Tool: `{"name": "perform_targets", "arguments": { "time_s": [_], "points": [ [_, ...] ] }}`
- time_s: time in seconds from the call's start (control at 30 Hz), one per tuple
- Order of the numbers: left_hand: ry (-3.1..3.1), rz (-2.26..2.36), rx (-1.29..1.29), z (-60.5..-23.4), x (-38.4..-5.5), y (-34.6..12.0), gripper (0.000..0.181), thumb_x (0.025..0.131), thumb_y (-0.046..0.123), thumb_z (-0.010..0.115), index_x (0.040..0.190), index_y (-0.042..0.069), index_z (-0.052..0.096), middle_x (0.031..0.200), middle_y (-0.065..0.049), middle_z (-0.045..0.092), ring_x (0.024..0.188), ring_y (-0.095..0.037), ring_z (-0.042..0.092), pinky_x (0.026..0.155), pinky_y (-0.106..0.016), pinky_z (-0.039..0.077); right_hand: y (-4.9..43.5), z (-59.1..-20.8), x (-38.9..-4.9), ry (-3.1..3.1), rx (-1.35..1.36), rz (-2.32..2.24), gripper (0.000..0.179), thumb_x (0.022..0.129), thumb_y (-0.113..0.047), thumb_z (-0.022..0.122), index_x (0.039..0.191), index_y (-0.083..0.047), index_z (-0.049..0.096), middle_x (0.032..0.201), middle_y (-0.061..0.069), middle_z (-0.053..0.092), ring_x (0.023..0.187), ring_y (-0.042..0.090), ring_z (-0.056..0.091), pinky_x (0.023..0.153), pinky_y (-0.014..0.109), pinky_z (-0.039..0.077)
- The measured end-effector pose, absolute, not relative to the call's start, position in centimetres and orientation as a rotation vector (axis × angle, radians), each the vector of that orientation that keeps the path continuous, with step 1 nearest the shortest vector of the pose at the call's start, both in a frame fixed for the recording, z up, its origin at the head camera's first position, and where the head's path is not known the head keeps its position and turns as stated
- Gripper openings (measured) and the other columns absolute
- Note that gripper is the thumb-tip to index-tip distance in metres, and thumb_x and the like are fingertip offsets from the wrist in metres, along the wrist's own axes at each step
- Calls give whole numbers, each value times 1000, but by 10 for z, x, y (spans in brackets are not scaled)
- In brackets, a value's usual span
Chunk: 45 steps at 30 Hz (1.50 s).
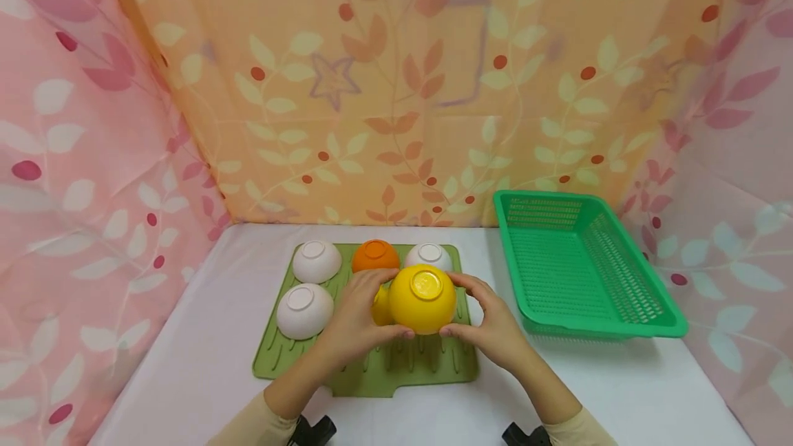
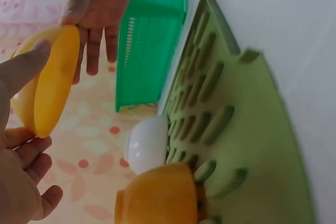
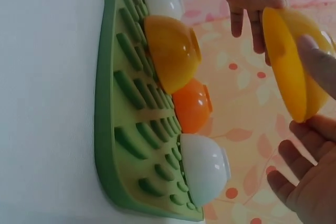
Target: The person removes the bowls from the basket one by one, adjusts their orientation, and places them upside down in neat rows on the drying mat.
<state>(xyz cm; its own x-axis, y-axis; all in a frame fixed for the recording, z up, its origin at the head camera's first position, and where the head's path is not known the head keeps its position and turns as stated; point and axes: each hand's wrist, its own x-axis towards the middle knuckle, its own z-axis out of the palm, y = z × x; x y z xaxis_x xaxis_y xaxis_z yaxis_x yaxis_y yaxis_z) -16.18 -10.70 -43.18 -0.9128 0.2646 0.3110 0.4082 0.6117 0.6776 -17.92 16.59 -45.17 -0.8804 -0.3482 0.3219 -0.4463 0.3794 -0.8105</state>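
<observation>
Both hands hold a yellow bowl upside down above a green drying mat. My left hand pinches its left rim, thumb on the near side and fingers behind. On the opposite rim, my right hand grips in the same way. In the right wrist view the held bowl is apart from the mat. A second yellow bowl sits inverted on the mat, partly hidden by the left hand. Also upside down there are an orange bowl and three white bowls, one of them at the near left.
The green ribbed mat lies on a white-covered table. To its right stands a green plastic basket with perforated sides. Patterned cloth hangs behind and on both sides.
</observation>
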Motion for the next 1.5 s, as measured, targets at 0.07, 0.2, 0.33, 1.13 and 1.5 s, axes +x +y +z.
{"name": "perform_targets", "arguments": {
  "time_s": [0.07, 0.2, 0.33, 1.13, 1.5],
  "points": [
    [-2701, -1118, -592, -432, -172, -104, 94, 67, 54, 93, 146, 23, 52, 145, 4, 55, 139, -22, 41, 113, -58, 34, 169, -454, -182, -2581, 673, 1535, 82, 75, -37, 91, 147, -27, 52, 145, -3, 56, 136, 30, 49, 112, 64, 35],
    [-2807, -1009, -639, -436, -191, -99, 96, 67, 53, 93, 146, 18, 52, 146, -1, 55, 140, -27, 40, 116, -60, 26, 170, -461, -189, -2699, 544, 1515, 85, 74, -44, 91, 147, -22, 53, 146, 1, 56, 135, 29, 50, 113, 63, 35],
    [-2878, -919, -664, -443, -205, -95, 96, 65, 56, 93, 142, 14, 55, 141, -4, 58, 137, -30, 42, 114, -59, 27, 171, -470, -195, -2796, 431, 1519, 87, 74, -45, 91, 148, -20, 52, 148, 5, 55, 138, 33, 48, 112, 64, 36],
    [-3010, -443, -699, -475, -226, -79, 94, 60, 66, 91, 132, 14, 62, 126, -1, 66, 117, -23, 50, 107, -53, 30, 167, -503, -210, -2859, 248, 1615, 86, 69, -14, 96, 145, -8, 55, 121, 8, 61, 95, 22, 53, 72, 32, 48],
    [-3011, -336, -745, -469, -225, -75, 86, 60, 63, 92, 124, 13, 66, 114, -1, 68, 108, -22, 50, 99, -49, 32, 167, -507, -205, -2894, 249, 1514, 82, 73, -15, 94, 145, -8, 55, 106, 4, 60, 95, 20, 52, 74, 32, 47]
  ]
}}
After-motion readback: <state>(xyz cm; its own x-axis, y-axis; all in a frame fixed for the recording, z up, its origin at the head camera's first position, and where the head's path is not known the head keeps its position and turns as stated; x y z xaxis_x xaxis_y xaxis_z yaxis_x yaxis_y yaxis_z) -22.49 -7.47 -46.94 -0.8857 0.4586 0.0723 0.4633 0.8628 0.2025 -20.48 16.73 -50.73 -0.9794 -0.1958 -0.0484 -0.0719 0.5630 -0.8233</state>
